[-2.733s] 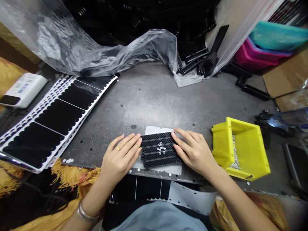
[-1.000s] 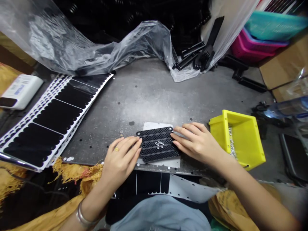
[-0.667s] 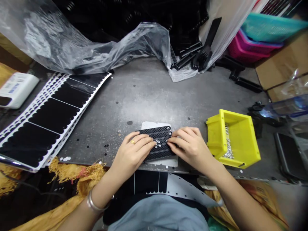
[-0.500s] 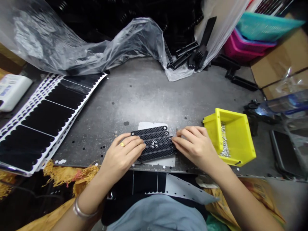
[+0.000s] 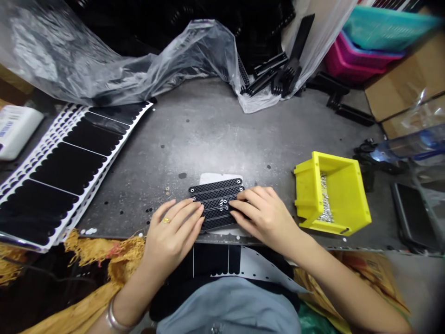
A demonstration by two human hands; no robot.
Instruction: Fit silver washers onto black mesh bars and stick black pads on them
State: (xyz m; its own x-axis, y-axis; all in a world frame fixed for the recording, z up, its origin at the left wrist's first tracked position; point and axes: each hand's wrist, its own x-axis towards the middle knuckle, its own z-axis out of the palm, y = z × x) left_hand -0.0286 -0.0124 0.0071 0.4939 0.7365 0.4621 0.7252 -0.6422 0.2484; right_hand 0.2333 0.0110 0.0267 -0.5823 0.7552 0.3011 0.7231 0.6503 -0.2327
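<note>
Right hand (image 5: 264,215), fingers (image 5: 243,204) held together, lying flat over the right part of the black mesh strips (image 5: 215,192), just beside a cluster of small metal rings (image 5: 223,204). Left hand (image 5: 170,236), fingers (image 5: 187,213) slightly spread, resting on the strips' left end; neither hand clamps. Strips lie side by side on a white backing card (image 5: 220,178), on the grey surface (image 5: 208,139). Yellow bin (image 5: 344,185) at right.
</note>
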